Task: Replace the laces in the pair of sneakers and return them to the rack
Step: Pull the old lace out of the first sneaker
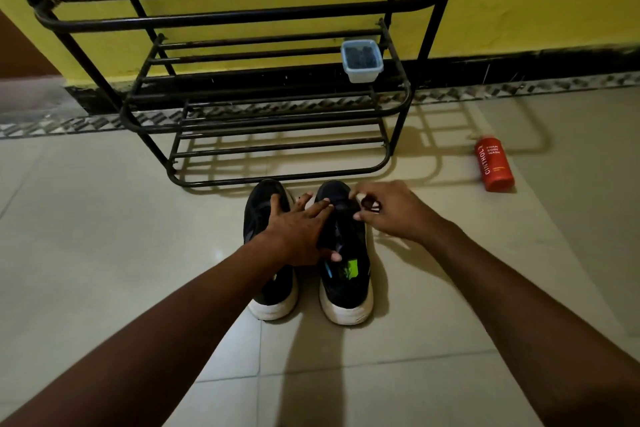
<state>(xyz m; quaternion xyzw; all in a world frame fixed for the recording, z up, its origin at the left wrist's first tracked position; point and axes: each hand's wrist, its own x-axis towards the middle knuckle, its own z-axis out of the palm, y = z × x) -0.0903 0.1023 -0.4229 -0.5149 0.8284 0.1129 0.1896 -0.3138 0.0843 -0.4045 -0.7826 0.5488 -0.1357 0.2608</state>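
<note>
Sneakers (346, 302) are parked side by side on the tiled floor (104, 253), toes pointed at the rack (221, 18) and just short of its bottom rail, so nothing has been put back yet. The left hand (298, 229) is laid flat with fingers straight and spread, reaching across the left sneaker (273, 302) and pressed onto the lacing of the right sneaker (349, 274), thumb down by the tongue. It looks like the shoe is being pinned so it isn't dragged along when the lace is tugged. The right hand (388, 208) is curled up at the toe end of that same shoe, and a dark loop of lace (370, 202) appears to be pinched between thumb and fingers — whether an old lace is being pulled out or a new one threaded in can't be told from here. Judged from that, the job is somewhere in the lacing stage, with the left sneaker's lacing hidden under the wrist. A small clear tub (362, 62) with something dark inside is sat on a rack shelf, and a red bottle (494, 166) is lying on the floor off to the right, well apart from the shoes — neither is being touched.
</note>
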